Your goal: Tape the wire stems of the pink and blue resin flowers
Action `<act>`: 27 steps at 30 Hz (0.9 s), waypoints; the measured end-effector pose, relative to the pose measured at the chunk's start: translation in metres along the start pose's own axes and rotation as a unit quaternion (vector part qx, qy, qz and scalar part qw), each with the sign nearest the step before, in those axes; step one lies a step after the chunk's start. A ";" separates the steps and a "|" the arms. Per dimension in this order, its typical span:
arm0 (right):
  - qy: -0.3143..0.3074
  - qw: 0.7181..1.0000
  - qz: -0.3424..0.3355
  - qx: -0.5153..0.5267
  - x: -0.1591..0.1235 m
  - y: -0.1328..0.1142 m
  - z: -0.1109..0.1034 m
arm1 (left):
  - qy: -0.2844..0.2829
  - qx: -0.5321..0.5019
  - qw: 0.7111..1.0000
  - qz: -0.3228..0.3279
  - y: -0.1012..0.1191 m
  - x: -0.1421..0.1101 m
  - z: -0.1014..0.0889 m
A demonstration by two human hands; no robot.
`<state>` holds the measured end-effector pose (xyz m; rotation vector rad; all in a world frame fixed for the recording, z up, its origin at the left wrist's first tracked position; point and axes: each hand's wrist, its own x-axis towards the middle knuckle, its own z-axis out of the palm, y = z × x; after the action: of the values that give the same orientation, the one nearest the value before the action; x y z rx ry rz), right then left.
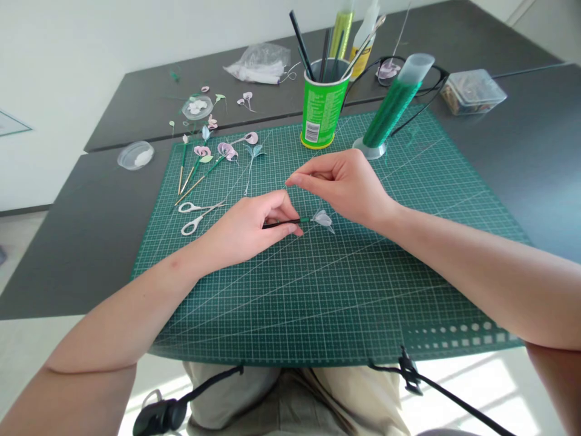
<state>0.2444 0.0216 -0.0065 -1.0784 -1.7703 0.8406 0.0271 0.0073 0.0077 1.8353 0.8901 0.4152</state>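
Note:
My left hand [252, 227] is closed around a thin black stick [273, 224] just above the cutting mat [281, 315]. Green wrapping [304, 220] covers the stick's tip, and from it a pale blue-white flower [322, 218] points to the right. Above and right of the flower, my right hand [351, 184] is pinched, thumb against forefinger. Whatever lies in that pinch is too fine to make out. White-handled scissors [193, 224] rest on the mat left of my left hand. Behind them lie several stick-mounted pink flowers [226, 151] and a blue leafy sprig [254, 151].
A green paper cup [320, 115] with sticks and tweezers stands at the back, beside a tilted-looking green thread spool [394, 109]. Behind are a glue bottle [364, 45] and eyeglasses [438, 79]. A clear box [474, 91] sits right; small dishes [136, 156] sit left.

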 end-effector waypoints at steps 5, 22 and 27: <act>0.002 1.000 0.001 -0.007 0.000 0.000 0.000 | 0.005 0.004 1.000 0.013 -0.001 0.000 0.000; 0.014 0.999 0.018 0.030 0.001 0.000 -0.002 | 0.063 0.007 0.997 0.037 0.002 0.002 0.002; 0.009 0.982 0.124 0.139 0.002 0.002 -0.001 | 0.094 0.062 0.993 0.045 0.004 0.001 0.002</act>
<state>0.2458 0.0244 -0.0071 -1.1264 -1.4674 1.1885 0.0308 0.0064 0.0105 1.9795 0.9802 0.6097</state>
